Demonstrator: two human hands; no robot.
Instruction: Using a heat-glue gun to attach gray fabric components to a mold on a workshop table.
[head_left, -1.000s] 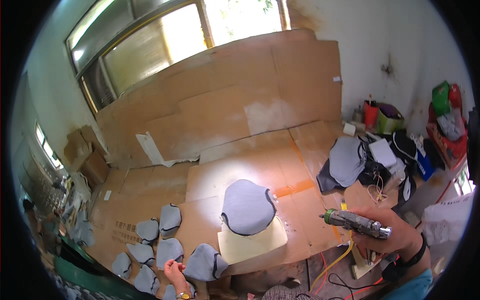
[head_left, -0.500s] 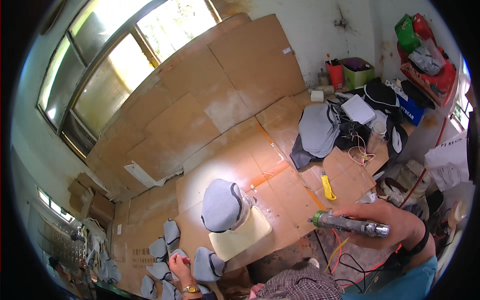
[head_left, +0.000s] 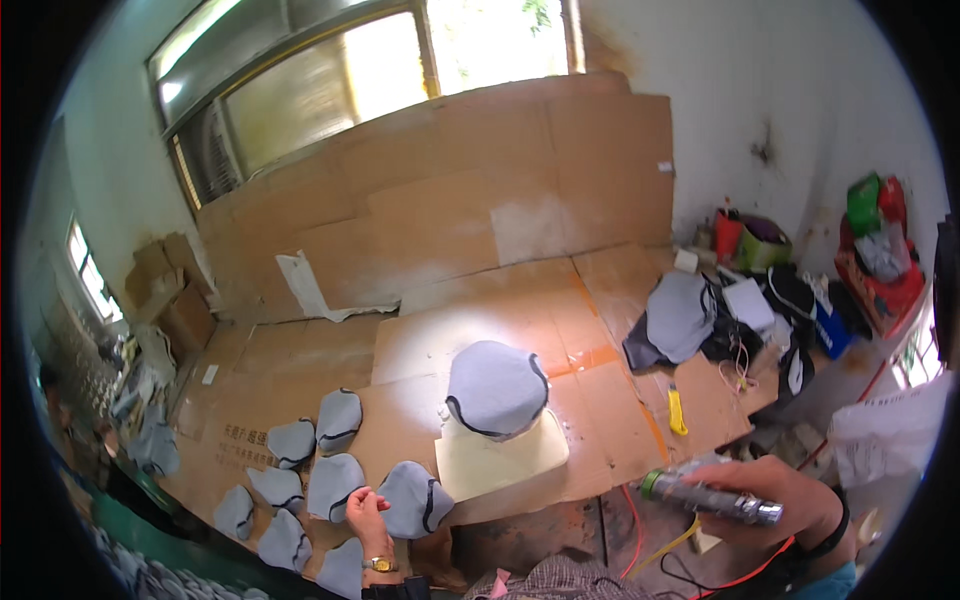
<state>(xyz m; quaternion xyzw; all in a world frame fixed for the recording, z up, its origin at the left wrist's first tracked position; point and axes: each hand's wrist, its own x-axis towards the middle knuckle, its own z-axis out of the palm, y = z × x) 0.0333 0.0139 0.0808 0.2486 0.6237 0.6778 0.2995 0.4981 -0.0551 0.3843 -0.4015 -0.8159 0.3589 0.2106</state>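
My right hand (head_left: 745,500) is wrapped round a metallic spray gun (head_left: 712,497) with a green ring at its front end, pointing left. My left hand (head_left: 368,512), with a watch at the wrist, has its fingertips pressed together between two grey cap pieces, a smaller one (head_left: 335,487) and a larger one (head_left: 415,500). Whether it grips anything is too small to tell. In the middle, a grey cap (head_left: 497,388) with black trim along its lower edge sits raised on a support, mostly hidden beneath it. A pale yellow pad (head_left: 510,460) lies under that.
More grey cap pieces (head_left: 285,540) lie at the table's left. A yellow cutter knife (head_left: 677,410) rests on the cardboard (head_left: 600,440) at right, near stacked grey pieces (head_left: 680,316). Cardboard panels (head_left: 430,220) stand at the back. A red hose (head_left: 637,525) hangs below the table edge.
The view has swung and levelled. The raised cap has turned, its black trim passing from the right side to the front. My left hand has shifted right among the cap pieces; my right still holds the spray gun.
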